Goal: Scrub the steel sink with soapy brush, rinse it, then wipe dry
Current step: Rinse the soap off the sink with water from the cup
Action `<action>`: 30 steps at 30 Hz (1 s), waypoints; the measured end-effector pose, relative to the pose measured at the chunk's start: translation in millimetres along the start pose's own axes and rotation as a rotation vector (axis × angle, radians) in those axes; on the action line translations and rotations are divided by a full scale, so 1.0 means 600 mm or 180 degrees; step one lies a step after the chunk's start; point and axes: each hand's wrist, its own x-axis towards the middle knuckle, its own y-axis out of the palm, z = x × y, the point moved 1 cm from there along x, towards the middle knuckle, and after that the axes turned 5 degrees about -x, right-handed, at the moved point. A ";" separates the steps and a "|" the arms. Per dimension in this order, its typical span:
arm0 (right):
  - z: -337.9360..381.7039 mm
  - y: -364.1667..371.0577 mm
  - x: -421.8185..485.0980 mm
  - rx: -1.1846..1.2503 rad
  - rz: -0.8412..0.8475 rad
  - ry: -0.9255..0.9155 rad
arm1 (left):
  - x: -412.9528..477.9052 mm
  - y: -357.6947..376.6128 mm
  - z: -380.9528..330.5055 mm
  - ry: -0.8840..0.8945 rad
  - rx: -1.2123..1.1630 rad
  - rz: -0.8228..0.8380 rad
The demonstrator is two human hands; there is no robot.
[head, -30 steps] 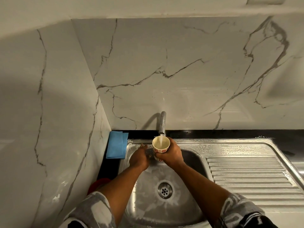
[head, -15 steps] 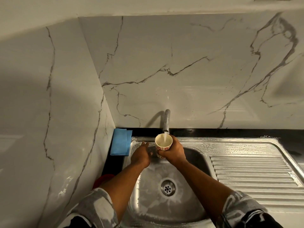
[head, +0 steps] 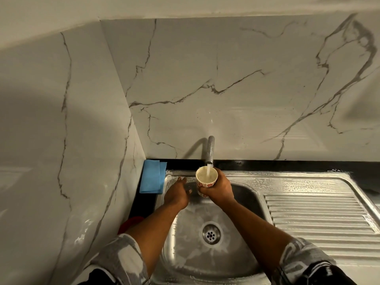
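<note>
The stainless steel sink (head: 304, 180) with its single round-cornered basin sits in the black countertop (head: 287, 164), against the far wall. White soapy film streaks the basin floor around the perforated metal drain (head: 211, 234). Foam also beads along the far rim and on the ribbed steel drainboard (head: 318, 214) to the right.

We record the right hand (head: 219, 189) over the far side of the basin, fingers wrapped round a small cream cup with red flower print (head: 206, 177). The cup is upright under the grey metal faucet spout (head: 210, 150). A thin stream of water (head: 208, 169) falls into it, and it looks close to full.

The left hand (head: 176, 192) reaches toward the basin's far-left corner with fingers extended and grasping nothing. We cannot tell whether the fingertips touch the steel.

A folded blue cloth (head: 152, 176) lies on the counter just left of the sink, in the wall corner. A red object (head: 131, 222) shows at near left, mostly hidden behind the left forearm. White marble-pattern tiles with grey veins (head: 246, 79) cover both walls.
</note>
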 end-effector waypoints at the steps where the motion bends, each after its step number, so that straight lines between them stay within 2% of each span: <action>1: -0.001 0.000 0.001 0.0008 -0.0006 -0.0001 | -0.002 -0.002 -0.002 0.0017 0.0034 0.0013; 30: -0.005 0.001 0.007 0.0052 -0.0010 0.0093 | -0.030 -0.015 -0.016 0.0043 -0.0032 0.0140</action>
